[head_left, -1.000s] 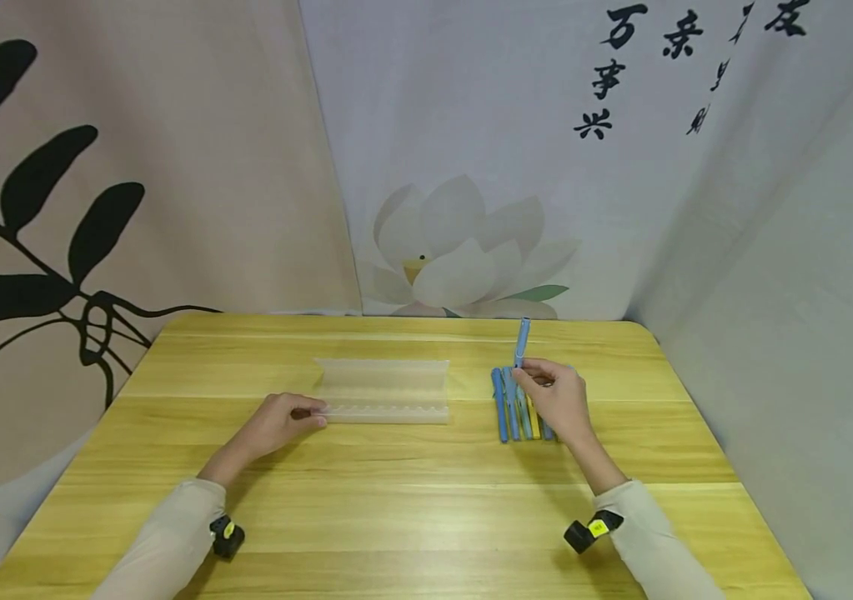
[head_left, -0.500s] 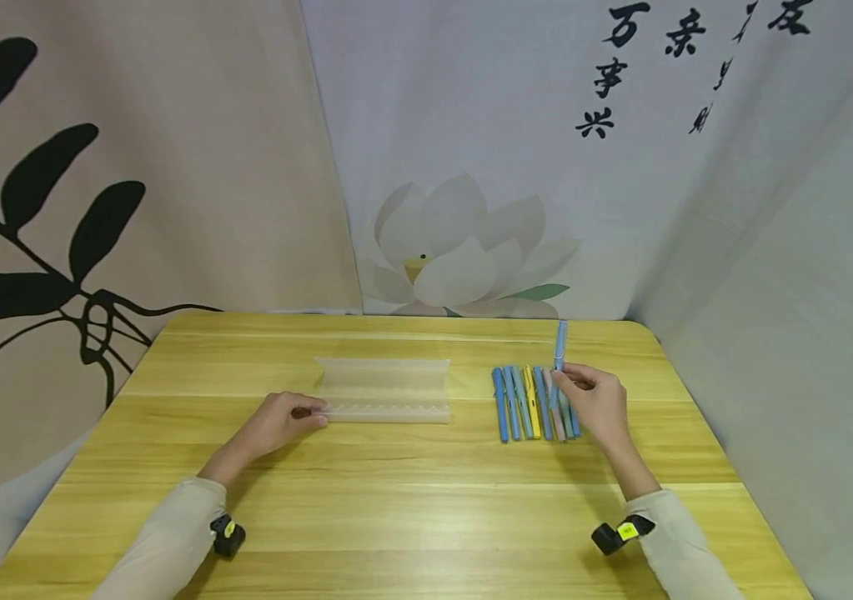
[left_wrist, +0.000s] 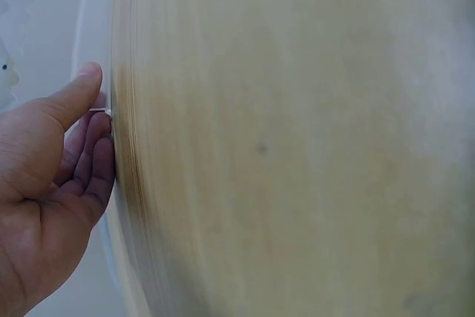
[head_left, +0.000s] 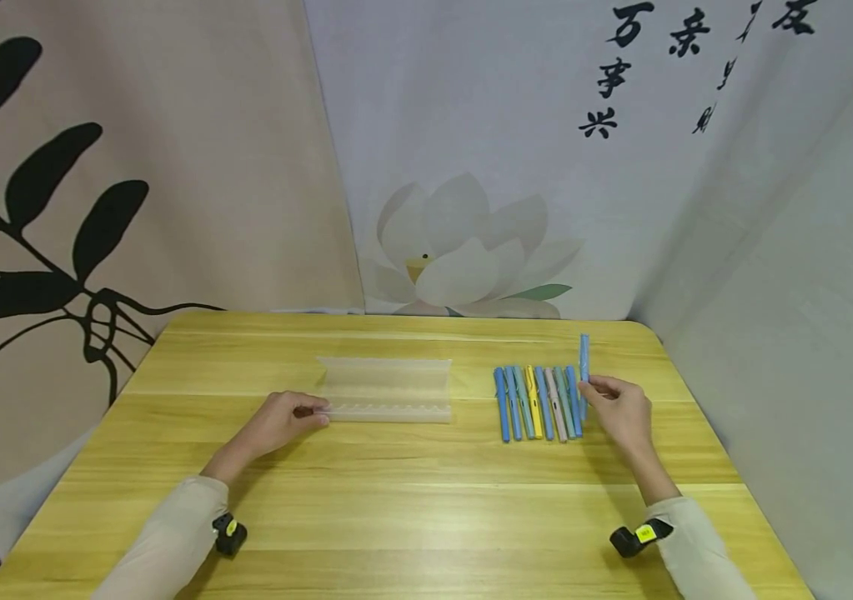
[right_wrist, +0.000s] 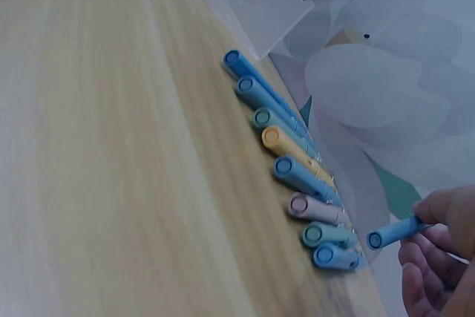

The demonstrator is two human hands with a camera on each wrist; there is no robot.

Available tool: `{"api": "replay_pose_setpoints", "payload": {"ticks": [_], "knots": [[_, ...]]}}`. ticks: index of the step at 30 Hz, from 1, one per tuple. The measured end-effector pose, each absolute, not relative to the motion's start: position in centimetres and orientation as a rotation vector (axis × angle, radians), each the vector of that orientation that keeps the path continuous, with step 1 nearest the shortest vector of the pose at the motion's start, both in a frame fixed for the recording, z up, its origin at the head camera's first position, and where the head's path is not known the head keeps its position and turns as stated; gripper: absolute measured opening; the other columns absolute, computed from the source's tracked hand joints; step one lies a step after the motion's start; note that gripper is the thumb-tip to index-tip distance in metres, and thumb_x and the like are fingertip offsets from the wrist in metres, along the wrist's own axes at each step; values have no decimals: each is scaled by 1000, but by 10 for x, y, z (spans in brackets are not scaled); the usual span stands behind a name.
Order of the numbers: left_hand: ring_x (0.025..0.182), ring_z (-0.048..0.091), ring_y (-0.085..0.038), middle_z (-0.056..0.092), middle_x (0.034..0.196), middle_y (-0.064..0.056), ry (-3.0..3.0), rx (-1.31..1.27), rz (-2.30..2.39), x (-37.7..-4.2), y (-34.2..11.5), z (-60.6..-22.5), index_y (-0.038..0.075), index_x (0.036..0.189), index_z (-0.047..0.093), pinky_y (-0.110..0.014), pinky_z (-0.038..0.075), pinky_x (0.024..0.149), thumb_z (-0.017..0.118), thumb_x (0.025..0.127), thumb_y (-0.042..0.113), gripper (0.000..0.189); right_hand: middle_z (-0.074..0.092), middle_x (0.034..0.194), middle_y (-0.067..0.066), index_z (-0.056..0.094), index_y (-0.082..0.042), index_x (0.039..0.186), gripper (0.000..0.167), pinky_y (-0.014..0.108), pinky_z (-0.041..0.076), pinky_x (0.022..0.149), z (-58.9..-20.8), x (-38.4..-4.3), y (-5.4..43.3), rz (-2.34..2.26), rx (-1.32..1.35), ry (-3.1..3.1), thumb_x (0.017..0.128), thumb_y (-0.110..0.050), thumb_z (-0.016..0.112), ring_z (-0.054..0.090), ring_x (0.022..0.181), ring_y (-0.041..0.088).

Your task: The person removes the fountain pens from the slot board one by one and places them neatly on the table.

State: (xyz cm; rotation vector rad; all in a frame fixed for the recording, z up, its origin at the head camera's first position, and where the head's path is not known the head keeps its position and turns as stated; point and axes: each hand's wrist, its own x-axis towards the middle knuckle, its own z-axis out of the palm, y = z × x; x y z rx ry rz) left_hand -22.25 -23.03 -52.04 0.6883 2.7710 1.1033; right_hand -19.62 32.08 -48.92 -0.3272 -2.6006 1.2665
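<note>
A translucent plastic pen holder [head_left: 387,385] with a notched front edge stands left of the table's middle. My left hand [head_left: 285,419] pinches its left end; in the left wrist view, thumb and fingers lie on either side of the clear edge. Over on the right, my right hand [head_left: 621,410] grips a light blue pen [head_left: 584,357] between thumb and fingers, held apart from the row in the right wrist view. Beside it lies a row of several pens, among them a yellow pen [head_left: 534,402], a pinkish-grey pen [head_left: 556,407] and blue and green ones.
The wooden table [head_left: 426,500] has its far edge against a printed curtain [head_left: 464,250]. Another pale curtain [head_left: 786,317] hangs along the right side. A gap of table lies between holder and pens.
My right hand has carried the light blue pen rightward across the row to its right end and lowered it. The left hand and holder have stayed in place.
</note>
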Motion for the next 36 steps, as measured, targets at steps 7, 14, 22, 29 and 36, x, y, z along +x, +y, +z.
{"api": "replay_pose_setpoints", "payload": {"ticks": [7,14,22,29,36], "knots": [[97,69,-17,75,114,-9,2769,685,1086,-223,-231,-521,1,124,72,-31,58,82,73,97,22,35,75,109,17,74,-3,121,40,23,53,65,-497,-195,331,1236,-380,-2636,97,-35,71,68,87,17],[99,70,-19,75,116,-11,2763,682,1082,-224,-231,-520,1,126,72,-34,58,83,72,97,22,36,76,103,18,75,0,116,38,24,53,64,-505,-197,336,1172,-402,-2666,96,-32,73,68,82,16],[98,70,-18,75,115,-10,2766,666,1071,-223,-231,-520,1,125,73,-33,58,82,73,97,22,35,77,100,17,78,1,109,35,36,51,72,-508,-197,337,1023,-406,-2742,95,-30,73,71,91,33],[96,69,-17,75,115,-11,2757,670,1108,-223,-231,-521,1,123,73,-33,58,81,73,96,22,34,76,107,20,78,2,109,35,48,52,80,-508,-200,336,978,-421,-2801,95,-29,72,69,99,40],[98,70,-18,75,116,-11,2758,660,1091,-224,-231,-521,1,125,72,-34,59,82,72,97,22,35,76,104,20,78,2,107,34,49,50,80,-509,-203,336,939,-419,-2858,95,-29,71,69,98,41]]}}
